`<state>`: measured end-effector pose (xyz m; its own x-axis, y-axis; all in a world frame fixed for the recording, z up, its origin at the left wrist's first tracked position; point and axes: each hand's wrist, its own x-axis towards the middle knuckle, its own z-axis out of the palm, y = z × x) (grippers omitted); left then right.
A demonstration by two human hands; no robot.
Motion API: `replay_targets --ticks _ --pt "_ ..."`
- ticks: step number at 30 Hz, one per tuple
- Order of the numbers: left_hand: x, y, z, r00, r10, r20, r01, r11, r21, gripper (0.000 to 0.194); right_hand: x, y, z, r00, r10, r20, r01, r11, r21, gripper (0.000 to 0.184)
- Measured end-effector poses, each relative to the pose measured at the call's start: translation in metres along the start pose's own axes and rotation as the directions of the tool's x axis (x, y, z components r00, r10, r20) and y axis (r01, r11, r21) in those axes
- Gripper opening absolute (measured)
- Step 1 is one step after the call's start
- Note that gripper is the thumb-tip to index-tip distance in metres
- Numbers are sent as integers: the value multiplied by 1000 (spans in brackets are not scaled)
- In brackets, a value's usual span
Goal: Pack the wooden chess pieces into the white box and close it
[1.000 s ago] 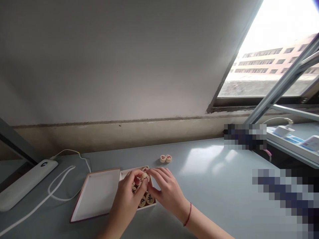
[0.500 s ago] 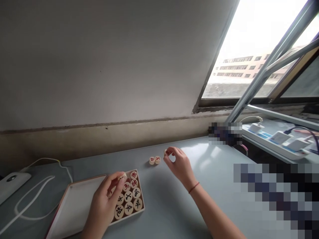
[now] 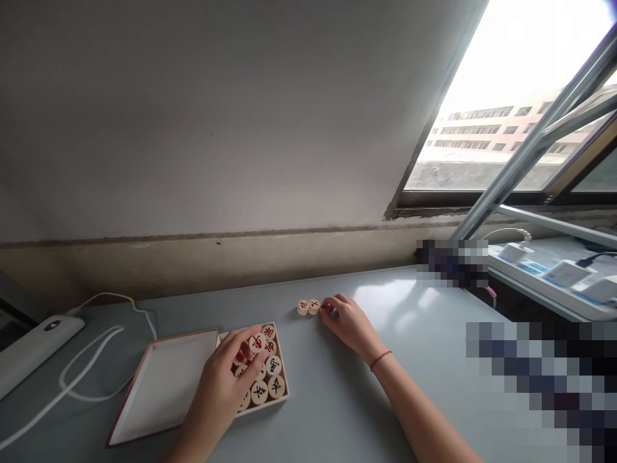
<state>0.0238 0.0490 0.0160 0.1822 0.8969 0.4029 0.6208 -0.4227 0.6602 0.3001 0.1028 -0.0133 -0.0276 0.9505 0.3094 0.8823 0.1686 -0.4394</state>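
Observation:
Between the thumb and fingers of my left hand [image 3: 224,370] is a round xiangqi piece [image 3: 257,342] with a red character, held above the box. Under it the open box [image 3: 288,393] holds several pieces, some marked red, some black; my hand hides part of them. My right hand [image 3: 348,325], a thin red cord at its wrist, pinches another red-marked xiangqi piece [image 3: 325,307] at table height. That piece sits at the right end of a short row, beside two red-marked pieces, one at the left [image 3: 303,307] and one in the middle [image 3: 313,306].
The box lid [image 3: 166,386] lies open left of the pieces. A white cable [image 3: 89,347] loops near a white device [image 3: 41,347] on the far left. Power strips with plugs [image 3: 549,276] stand at right by a metal frame. A wall closes off the table's back.
My right hand has lowered its piece from above the table to the end of the row. My left hand has turned its piece so the red character faces up. The view has shifted slightly.

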Motion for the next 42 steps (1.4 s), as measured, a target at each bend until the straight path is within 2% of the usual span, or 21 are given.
replay_targets --ticks 2,5,7,9,11,13,15,18,20,22,25,28,32,39,42 --pt "-1 0 3 996 91 -21 -90 995 45 23 -2 -11 -1 997 -38 -74 39 999 6 18" --pt "-4 -1 9 974 218 -67 -208 971 121 20 -12 -45 -4 979 -133 -151 161 969 186 18" --pt "-6 -2 13 958 276 -79 -261 952 162 20 -23 -74 -4 972 -218 -87 235 906 351 20" --pt "-8 -1 14 942 324 -82 -305 934 184 21 -36 -99 -1 960 -277 -37 265 861 433 20" --pt "-9 0 16 931 354 -88 -331 922 198 22 -46 -115 4 963 -269 -24 248 845 474 13" --pt "-9 2 17 922 375 -91 -349 911 222 24 -49 -121 6 969 -248 -25 227 838 496 12" --pt "-7 2 17 913 400 -82 -371 896 244 24 -44 -115 5 968 -248 -42 235 833 501 14" --pt "-3 1 10 922 384 -50 -357 893 273 28 -27 -86 -3 973 -185 -138 228 864 448 16" --pt "1 -3 1 949 314 -40 -289 911 294 27 -14 -57 -8 974 -54 -222 130 930 343 17" --pt "5 -10 -9 973 224 -46 -199 928 315 27 -4 -29 -10 971 9 -239 40 979 198 17" --pt "10 -22 -19 992 117 -55 -93 938 334 30 1 -4 -8 984 49 -172 -35 996 83 17" --pt "12 -32 -23 998 52 -36 -37 945 326 31 0 0 -2 995 47 -85 -43 998 48 12" --pt "12 -34 -20 1000 23 -11 -18 953 304 32 -2 -6 0 999 33 10 -33 999 20 9" --pt "12 -30 -17 998 53 -17 -45 947 319 30 -2 -1 4 999 15 32 -15 1000 3 12" --pt "10 -32 -16 998 58 12 -59 938 342 31 -1 2 5 999 17 43 -17 1000 4 11"
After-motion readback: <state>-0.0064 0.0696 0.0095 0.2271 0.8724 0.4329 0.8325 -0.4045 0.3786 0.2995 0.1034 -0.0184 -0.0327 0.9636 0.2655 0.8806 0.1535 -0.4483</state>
